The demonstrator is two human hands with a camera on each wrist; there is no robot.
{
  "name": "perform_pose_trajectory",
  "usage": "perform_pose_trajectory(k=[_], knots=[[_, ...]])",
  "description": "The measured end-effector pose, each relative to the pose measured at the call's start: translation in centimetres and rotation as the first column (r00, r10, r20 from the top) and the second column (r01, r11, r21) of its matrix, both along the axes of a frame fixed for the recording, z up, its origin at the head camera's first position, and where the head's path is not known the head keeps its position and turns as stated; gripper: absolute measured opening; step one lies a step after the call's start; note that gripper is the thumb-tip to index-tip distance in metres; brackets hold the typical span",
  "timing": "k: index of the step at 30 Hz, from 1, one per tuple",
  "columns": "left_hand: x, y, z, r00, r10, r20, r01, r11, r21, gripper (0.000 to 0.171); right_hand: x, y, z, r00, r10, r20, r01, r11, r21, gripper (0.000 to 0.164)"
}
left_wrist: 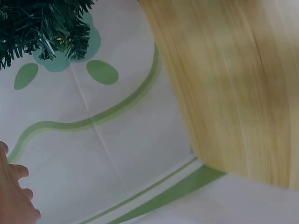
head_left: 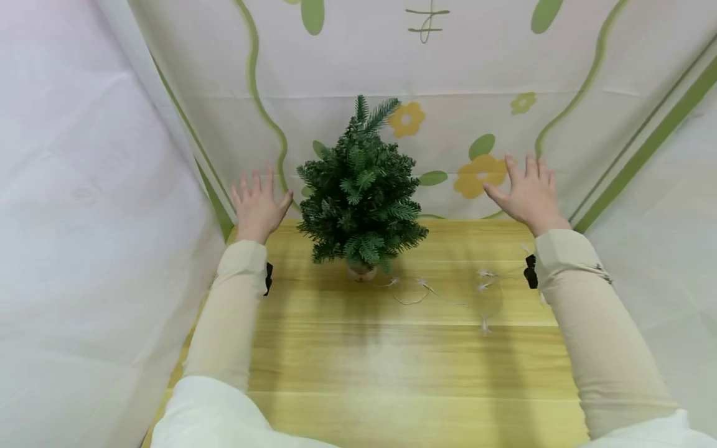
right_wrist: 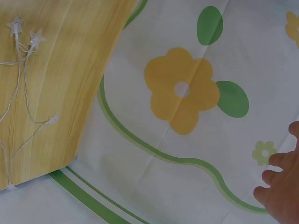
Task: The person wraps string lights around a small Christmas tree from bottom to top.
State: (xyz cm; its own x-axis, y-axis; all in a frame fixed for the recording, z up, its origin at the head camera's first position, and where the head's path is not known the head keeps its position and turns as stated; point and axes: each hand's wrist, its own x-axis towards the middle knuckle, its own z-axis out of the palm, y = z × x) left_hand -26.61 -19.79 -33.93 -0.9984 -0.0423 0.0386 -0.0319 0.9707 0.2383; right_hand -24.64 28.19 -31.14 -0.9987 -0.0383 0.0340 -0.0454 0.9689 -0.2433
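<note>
White upper sleeves [head_left: 207, 414] sit nearest; left hand [head_left: 257, 208] and right hand [head_left: 529, 196] hold nothing, fingers spread. Work seems barely begun: artificial fir tree [head_left: 361, 199] upright between them, star string lights [right_wrist: 33, 43] loose on the tabletop [head_left: 386, 367].

Bright, even light is filling the head view, with pale glare whitening the lower middle of the wooden surface [head_left: 336, 410]. Soft shadows are stretching toward the lower edge from beneath the green tree [head_left: 361, 199] and beside the right arm [head_left: 594, 330]. White cloth [head_left: 95, 249] at left is looking washed out, and the thin string of star lights [head_left: 485, 325] is losing detail. Both wrist views are appearing dimmer and greyer.
</note>
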Motion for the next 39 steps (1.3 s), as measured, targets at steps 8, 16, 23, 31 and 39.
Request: perform_pose_trajectory(k=[8,16,23,31,39], knots=[[0.6,0.3,-0.7,0.98,0.022,-0.198,0.024,0.975,0.222,0.057,0.8,1.3,-0.3,1.0,0.015,0.003,-0.014,0.99,-0.143,0.067],[3.7,3.5,0.3,0.86,0.174,-0.481,0.114,0.852,0.511,0.036,2.4,2.4,-2.2,0.998,0.038,0.059,-0.028,0.986,-0.164,0.054],[7.2,8.3,0.5,0.558,0.24,-0.795,0.391,0.768,0.506,0.024,4.0,3.6,-6.2,0.987,0.055,0.153,-0.031,0.987,-0.155,0.052],[10.5,13.9,-1.6,0.16,-0.042,-0.986,0.615,0.786,0.066,0.018,6.0,4.8,-11.1,0.973,0.067,0.222,-0.027,0.983,-0.18,0.049],[11.8,18.8,-7.3,0.156,-0.531,-0.833,0.649,0.691,-0.32,0.023,7.8,5.0,-15.6,0.97,0.076,0.232,-0.034,0.983,-0.181,0.041]])
